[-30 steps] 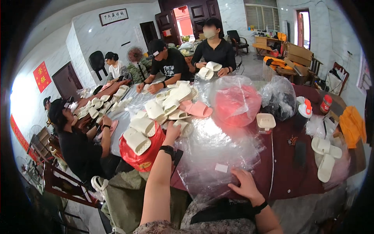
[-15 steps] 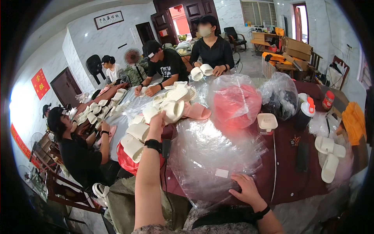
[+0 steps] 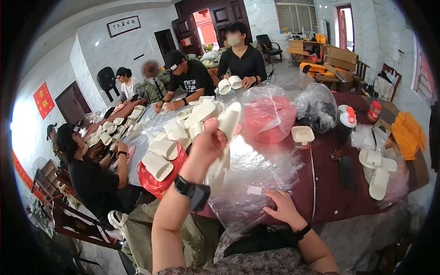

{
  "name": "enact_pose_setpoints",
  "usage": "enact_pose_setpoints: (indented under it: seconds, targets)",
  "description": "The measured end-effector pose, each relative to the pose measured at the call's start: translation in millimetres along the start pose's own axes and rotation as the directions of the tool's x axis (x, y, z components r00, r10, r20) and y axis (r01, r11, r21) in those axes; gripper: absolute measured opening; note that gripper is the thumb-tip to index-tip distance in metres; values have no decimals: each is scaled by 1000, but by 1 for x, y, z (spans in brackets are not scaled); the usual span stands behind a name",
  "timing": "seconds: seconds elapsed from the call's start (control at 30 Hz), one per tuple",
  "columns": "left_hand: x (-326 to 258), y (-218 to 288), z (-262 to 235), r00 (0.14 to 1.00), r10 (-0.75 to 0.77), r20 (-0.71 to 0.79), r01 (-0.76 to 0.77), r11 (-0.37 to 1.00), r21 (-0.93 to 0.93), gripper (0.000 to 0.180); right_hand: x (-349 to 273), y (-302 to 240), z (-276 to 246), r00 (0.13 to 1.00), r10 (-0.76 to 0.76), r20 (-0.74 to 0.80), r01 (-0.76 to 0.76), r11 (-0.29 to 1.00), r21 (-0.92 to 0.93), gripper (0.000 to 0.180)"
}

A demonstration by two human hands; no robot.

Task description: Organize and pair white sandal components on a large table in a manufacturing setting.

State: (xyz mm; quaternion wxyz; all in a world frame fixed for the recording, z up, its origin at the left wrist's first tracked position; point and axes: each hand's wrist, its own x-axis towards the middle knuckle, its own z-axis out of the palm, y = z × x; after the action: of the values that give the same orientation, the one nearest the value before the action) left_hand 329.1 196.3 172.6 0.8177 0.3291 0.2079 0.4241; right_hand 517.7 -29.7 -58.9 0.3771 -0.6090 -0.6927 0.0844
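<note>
My left hand (image 3: 208,144) is raised over the table, its fingers wrapped round a cream slipper (image 3: 230,120) that points up and away. Below the fingers hangs another pale shape, perhaps a second slipper, partly hidden by the hand. Spread out on the table edge, my right hand (image 3: 285,210) rests on a stack of clear plastic bags (image 3: 256,165), its fingertips beside a small white label (image 3: 255,190). Left of my left forearm, more cream slippers (image 3: 158,166) lie on a red plastic bag (image 3: 162,185), and a heap of slippers (image 3: 199,114) spreads beyond it.
A pink-filled clear bag (image 3: 269,114), a square tub (image 3: 303,134), a bottle with an orange lid (image 3: 347,123), a dark phone (image 3: 347,172) and loose slippers (image 3: 378,183) occupy the right side. Several co-workers sit or stand left and far; one person (image 3: 241,64) holds two slippers.
My left hand has lifted a slipper off the heap and brought it back toward me, to the right. My right hand stays on the plastic bags. The view has shifted slightly.
</note>
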Motion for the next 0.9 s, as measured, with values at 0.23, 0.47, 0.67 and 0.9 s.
enact_pose_setpoints:
  seconds: [0.23, 0.47, 0.67, 0.9]
  targets:
    - [9, -130, -6, 988, -150, 47, 157, 936, -315, 16, 0, -9, 3, 1000, -10, -8, 10, 1000, 6, 52]
    - [-36, -171, -27, 841, -503, 198, 343, 780, 523, 37, 2, -7, 1, 998, -50, -30, 50, 999, -7, 49]
    - [-61, -150, -90, 807, 400, 434, -282, -385, 879, 62, 3, -13, -6, 999, -23, -40, 24, 999, 26, 43]
    - [-85, -179, -93, 884, 387, 261, -103, -385, 917, 96, 2, -15, -5, 997, -28, -78, 27, 1000, -13, 47]
